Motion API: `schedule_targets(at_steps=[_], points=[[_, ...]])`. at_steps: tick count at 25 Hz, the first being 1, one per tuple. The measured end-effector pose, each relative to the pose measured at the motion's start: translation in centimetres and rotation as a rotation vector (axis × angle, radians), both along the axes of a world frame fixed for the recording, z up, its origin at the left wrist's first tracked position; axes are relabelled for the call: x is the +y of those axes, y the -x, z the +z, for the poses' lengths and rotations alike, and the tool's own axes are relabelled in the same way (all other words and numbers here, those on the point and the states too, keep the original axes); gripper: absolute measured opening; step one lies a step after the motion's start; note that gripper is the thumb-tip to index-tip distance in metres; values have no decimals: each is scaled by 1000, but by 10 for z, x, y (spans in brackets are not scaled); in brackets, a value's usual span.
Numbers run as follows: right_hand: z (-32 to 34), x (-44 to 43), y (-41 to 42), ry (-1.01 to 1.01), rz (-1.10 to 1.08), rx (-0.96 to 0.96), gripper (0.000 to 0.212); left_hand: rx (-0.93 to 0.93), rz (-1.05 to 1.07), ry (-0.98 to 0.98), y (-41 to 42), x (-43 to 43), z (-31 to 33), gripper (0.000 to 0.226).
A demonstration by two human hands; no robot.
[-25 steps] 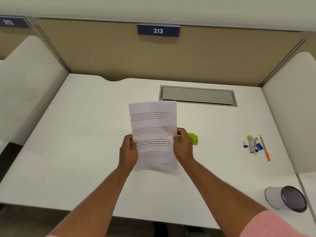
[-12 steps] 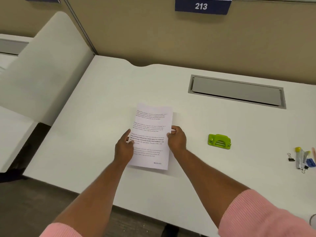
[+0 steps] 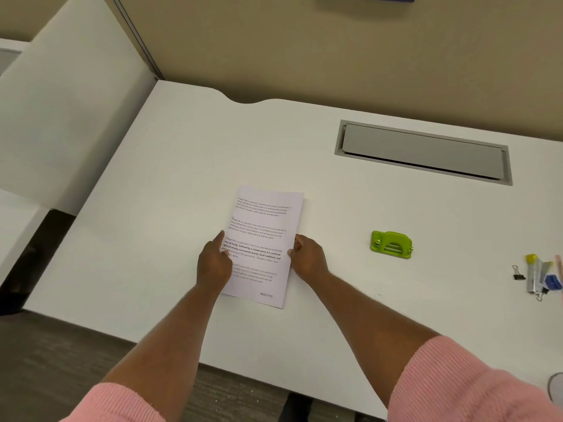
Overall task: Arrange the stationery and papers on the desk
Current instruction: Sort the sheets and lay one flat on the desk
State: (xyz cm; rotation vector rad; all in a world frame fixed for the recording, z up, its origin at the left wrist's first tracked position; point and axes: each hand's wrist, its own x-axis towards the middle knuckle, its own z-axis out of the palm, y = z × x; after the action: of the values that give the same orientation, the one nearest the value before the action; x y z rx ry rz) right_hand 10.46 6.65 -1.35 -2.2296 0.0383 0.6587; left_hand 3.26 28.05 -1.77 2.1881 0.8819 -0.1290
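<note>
Paper [image 3: 263, 245], a printed sheet or a thin stack with several paragraphs of text and the word "RECEIVED" near its bottom corner, lies flat on the white worktop [image 3: 152, 208], slightly rotated, about midway between the worktop's near and far edges. Whether it is 1 sheet or more cannot be told.

Left hand [image 3: 213, 263] rests on the paper's left edge, its fingers laid over the margin and the forefinger stretched forward along the edge; its grip is loose and apart, pressing rather than pinching. Right hand [image 3: 307, 258] sits at the paper's right edge with the fingers curled inward against it; whether they pinch the sheet or only touch its edge cannot be told. Both forearms reach in from the near side, with pink sleeves [image 3: 463, 382] pushed up.

Green hole punch [image 3: 391, 244] stands on the worktop to the right of the paper, apart from it. Farther right, near the frame's edge, lies a small cluster of stationery [image 3: 539, 277]: a black binder clip [image 3: 518, 273], something with a yellow cap, a blue piece, and some grey items, close together. A grey cable hatch [image 3: 423, 152] is set into the worktop behind the punch. A beige partition [image 3: 304, 50] rises behind the worktop, and a white side divider [image 3: 67, 117] stands on the left.
</note>
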Motion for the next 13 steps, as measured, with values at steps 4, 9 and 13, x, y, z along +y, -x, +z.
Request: schedule_targets(at_steps=[4, 9, 13], points=[[-4, -12, 5, 70, 93, 1, 17, 75, -97, -143, 1, -8, 3, 52], [-8, -18, 10, 155, 181, 0, 54, 156, -136, -272, 4, -17, 6, 41], [-9, -19, 8, 136, 227, 14, 62, 171, -128, -272, 2, -20, 4, 43]])
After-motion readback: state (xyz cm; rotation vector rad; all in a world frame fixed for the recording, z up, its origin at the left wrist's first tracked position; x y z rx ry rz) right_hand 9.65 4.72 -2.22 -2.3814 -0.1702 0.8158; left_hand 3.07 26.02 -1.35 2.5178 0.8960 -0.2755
